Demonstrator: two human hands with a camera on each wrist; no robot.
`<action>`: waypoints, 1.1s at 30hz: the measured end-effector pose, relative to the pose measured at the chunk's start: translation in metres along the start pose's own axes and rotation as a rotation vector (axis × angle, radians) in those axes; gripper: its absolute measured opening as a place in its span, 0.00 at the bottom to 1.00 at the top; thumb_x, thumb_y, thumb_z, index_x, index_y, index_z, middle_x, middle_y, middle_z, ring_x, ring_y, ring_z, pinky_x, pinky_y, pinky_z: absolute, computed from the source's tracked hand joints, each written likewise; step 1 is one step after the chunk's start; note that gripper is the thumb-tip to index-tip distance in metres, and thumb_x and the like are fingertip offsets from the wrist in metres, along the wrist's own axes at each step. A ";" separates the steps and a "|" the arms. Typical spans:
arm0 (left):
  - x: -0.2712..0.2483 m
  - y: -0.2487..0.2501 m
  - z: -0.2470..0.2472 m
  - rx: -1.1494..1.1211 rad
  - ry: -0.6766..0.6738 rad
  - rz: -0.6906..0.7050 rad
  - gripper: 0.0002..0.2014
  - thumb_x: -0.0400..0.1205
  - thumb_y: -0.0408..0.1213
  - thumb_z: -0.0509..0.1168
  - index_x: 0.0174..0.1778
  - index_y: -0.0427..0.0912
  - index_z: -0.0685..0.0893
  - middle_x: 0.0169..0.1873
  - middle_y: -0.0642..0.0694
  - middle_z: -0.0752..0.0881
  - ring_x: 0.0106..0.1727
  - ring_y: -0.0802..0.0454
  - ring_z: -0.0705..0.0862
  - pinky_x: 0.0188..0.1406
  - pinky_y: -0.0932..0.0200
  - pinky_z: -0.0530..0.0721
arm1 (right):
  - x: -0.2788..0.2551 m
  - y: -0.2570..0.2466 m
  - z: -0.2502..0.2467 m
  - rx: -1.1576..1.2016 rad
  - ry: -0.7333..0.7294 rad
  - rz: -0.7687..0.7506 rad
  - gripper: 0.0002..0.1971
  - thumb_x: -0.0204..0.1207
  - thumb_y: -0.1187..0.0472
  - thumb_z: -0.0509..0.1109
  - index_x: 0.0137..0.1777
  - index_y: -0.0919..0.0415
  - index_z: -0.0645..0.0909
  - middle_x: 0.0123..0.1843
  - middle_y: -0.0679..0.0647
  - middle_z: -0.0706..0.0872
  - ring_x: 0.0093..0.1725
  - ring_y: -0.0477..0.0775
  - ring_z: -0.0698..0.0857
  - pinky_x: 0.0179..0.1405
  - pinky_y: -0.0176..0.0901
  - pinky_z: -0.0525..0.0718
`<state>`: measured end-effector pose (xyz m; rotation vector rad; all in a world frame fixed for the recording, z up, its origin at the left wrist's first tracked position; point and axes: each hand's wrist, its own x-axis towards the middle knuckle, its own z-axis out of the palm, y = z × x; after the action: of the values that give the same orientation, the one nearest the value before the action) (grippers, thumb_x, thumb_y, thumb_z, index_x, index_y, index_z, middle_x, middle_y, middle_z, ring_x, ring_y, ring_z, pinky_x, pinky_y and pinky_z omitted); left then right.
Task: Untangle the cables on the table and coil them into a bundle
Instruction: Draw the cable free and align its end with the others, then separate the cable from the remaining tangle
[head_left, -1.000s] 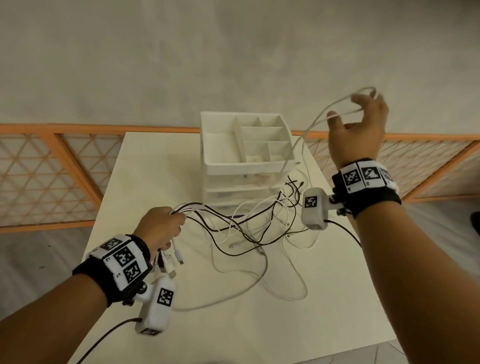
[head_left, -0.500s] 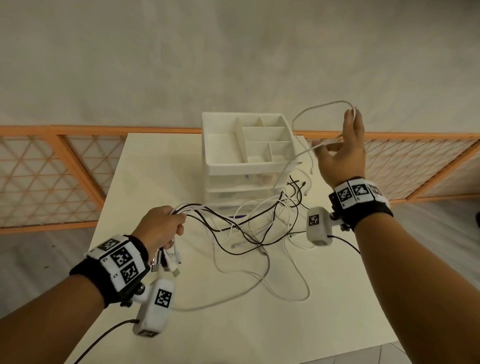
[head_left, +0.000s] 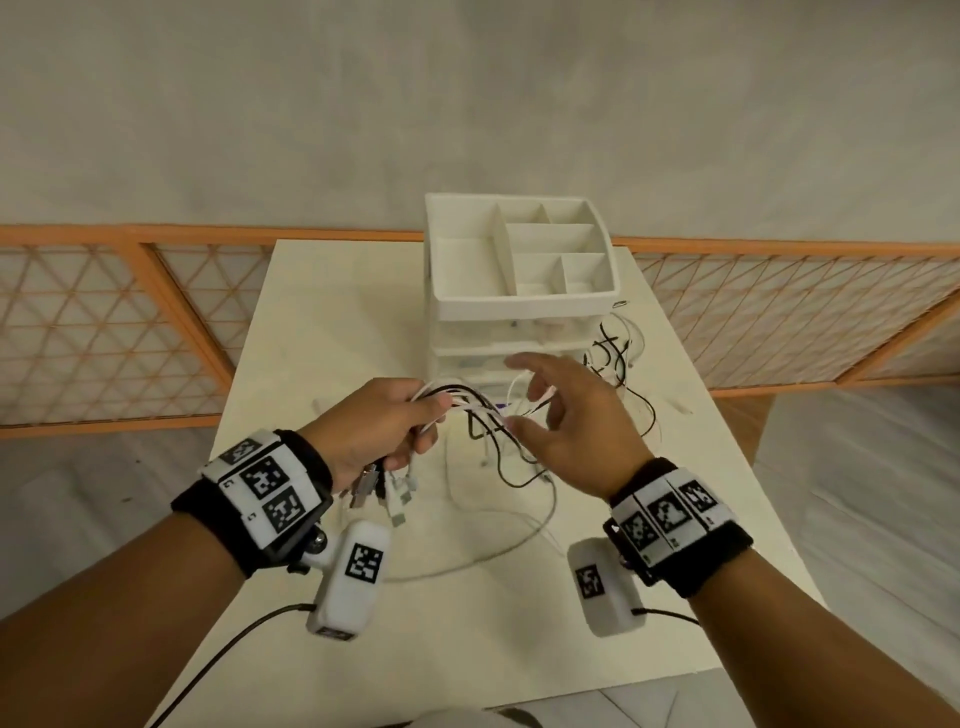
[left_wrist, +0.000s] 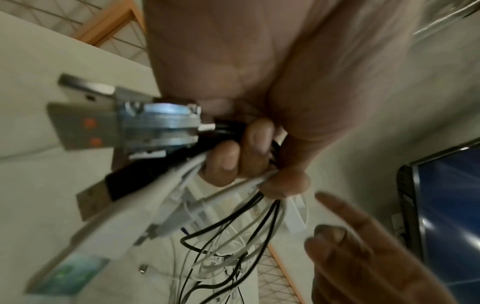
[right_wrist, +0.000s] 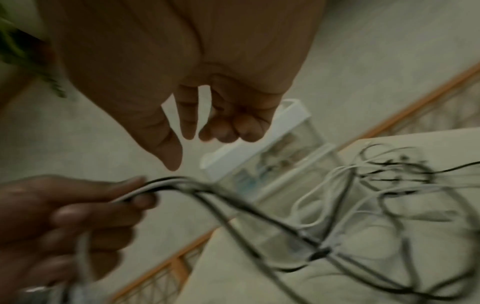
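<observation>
My left hand (head_left: 415, 421) grips a bunch of black and white cables (head_left: 470, 402) near their ends. Several USB plugs (head_left: 387, 488) hang below the fist and show close up in the left wrist view as USB plugs (left_wrist: 85, 125). The cables run from the fist into a loose tangle (head_left: 524, 475) on the white table (head_left: 322, 332). Just right of the fist, my right hand (head_left: 524, 395) hovers over the strands with spread fingers and holds nothing. The right wrist view shows the right hand (right_wrist: 187, 144) above the cables (right_wrist: 259, 216), not touching them.
A white drawer organizer (head_left: 519, 306) with an open compartment tray stands at the table's far middle, right behind the hands. More cable loops (head_left: 615, 358) lie at its right side. An orange lattice railing (head_left: 104, 332) runs behind the table. A dark screen (left_wrist: 446, 205) shows at the right.
My right hand let go of the white cable it held up at the far right and came down and left, close to my left hand. The left hand rose slightly with its bunch.
</observation>
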<state>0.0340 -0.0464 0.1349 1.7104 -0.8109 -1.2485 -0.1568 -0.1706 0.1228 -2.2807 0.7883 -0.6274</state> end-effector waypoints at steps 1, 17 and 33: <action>-0.003 0.002 0.003 0.015 -0.036 0.022 0.12 0.87 0.43 0.64 0.42 0.40 0.81 0.22 0.48 0.77 0.23 0.52 0.66 0.20 0.62 0.65 | 0.001 -0.014 0.006 -0.006 -0.031 -0.032 0.29 0.69 0.56 0.81 0.71 0.42 0.79 0.39 0.44 0.80 0.29 0.43 0.75 0.36 0.32 0.78; -0.036 0.000 -0.015 0.478 -0.017 0.150 0.16 0.87 0.53 0.59 0.46 0.46 0.85 0.29 0.53 0.74 0.22 0.62 0.69 0.27 0.66 0.70 | 0.026 0.064 -0.040 -0.240 0.274 0.384 0.16 0.75 0.66 0.68 0.61 0.50 0.84 0.56 0.60 0.90 0.57 0.67 0.87 0.56 0.47 0.83; -0.005 -0.004 0.021 0.017 0.270 0.026 0.14 0.90 0.44 0.58 0.41 0.43 0.78 0.32 0.47 0.81 0.24 0.53 0.67 0.25 0.59 0.67 | -0.064 0.095 0.069 -0.612 -0.567 0.508 0.11 0.80 0.54 0.63 0.58 0.52 0.84 0.58 0.57 0.86 0.57 0.63 0.86 0.55 0.48 0.83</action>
<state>0.0122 -0.0460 0.1306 1.8273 -0.6811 -0.9678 -0.1957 -0.1583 -0.0048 -2.4236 1.3081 0.5446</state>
